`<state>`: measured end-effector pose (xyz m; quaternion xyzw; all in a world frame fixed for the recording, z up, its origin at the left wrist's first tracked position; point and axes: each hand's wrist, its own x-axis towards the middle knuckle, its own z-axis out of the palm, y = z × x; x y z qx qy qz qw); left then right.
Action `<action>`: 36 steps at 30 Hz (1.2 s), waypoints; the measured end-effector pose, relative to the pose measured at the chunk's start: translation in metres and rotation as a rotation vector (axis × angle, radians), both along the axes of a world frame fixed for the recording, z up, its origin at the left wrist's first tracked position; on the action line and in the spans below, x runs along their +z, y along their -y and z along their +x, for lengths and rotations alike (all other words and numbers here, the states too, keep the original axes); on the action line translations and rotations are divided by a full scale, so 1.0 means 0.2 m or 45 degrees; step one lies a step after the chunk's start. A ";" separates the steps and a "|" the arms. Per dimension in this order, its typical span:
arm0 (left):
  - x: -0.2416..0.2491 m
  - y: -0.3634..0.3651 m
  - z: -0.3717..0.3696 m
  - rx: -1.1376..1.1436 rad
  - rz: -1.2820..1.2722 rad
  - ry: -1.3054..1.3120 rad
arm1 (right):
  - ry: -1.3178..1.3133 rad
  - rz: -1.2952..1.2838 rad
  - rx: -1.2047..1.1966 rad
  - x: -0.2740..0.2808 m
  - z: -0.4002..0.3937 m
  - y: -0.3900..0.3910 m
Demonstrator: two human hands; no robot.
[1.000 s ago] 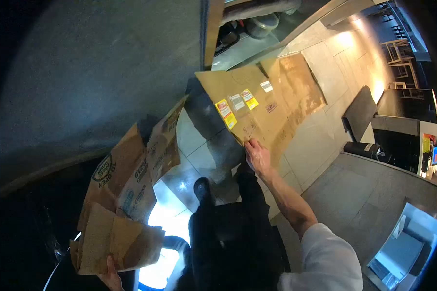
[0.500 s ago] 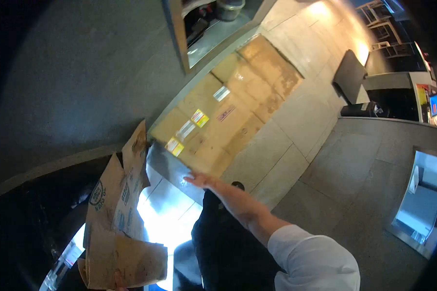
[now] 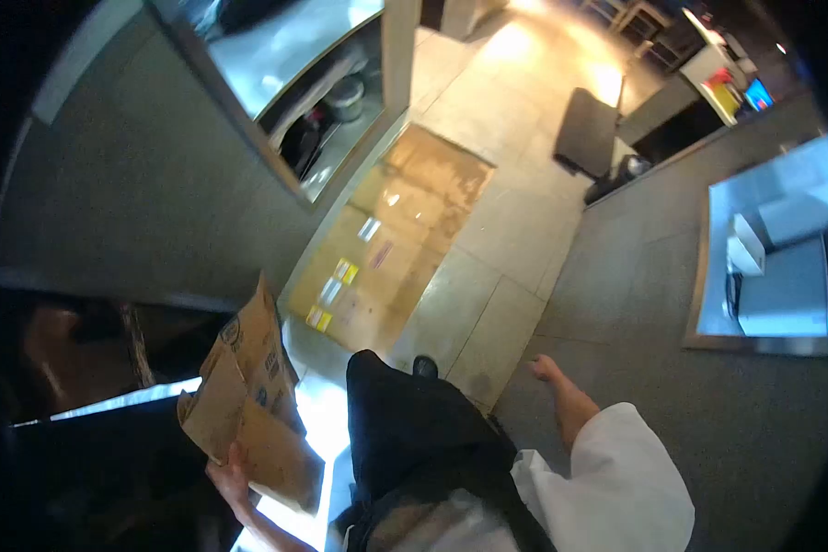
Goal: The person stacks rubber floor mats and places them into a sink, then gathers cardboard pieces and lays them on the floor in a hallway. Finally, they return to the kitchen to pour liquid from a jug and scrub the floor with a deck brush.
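My left hand (image 3: 233, 473) grips the lower edge of a folded piece of brown cardboard (image 3: 265, 396), which stands up from the hand with dark printing on its far part. My right hand (image 3: 545, 369) hangs away from my body in front of a grey panel, its fingers curled in and nothing visible in them. Ahead on the floor lies a flattened cardboard sheet (image 3: 414, 239) with damp-looking dark patches and several white and yellow labels. A dark apron or trousers covers my front, and one dark shoe shows below it.
Pale floor tiles (image 3: 474, 294) run ahead beside the flat cardboard. On the left, a grey wall (image 3: 138, 175) has a framed opening with a tub (image 3: 345, 98) inside. A dark board (image 3: 587, 133) stands farther along. At right is a framed opening (image 3: 773, 294) in a grey panel.
My view has shifted forward and turned. The right hand has swung from near the flat cardboard out to the right, its fingers now curled. The left hand, with the folded cardboard, shows more fully.
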<state>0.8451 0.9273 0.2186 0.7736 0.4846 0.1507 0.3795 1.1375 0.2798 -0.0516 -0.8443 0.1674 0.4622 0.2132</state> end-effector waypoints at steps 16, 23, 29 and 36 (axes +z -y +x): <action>0.04 0.14 1.11 -0.365 0.060 0.040 | 0.337 0.304 0.139 0.32 0.87 -0.04; 0.17 0.15 1.97 -0.379 0.064 -0.031 | 0.809 0.448 0.005 0.48 1.93 -0.14; -0.15 -0.04 2.48 -0.534 -0.055 -0.170 | 0.394 0.286 -0.111 0.38 2.09 0.02; 0.35 0.29 3.34 -0.519 -0.177 -0.386 | 0.119 0.183 -0.029 0.26 2.05 0.34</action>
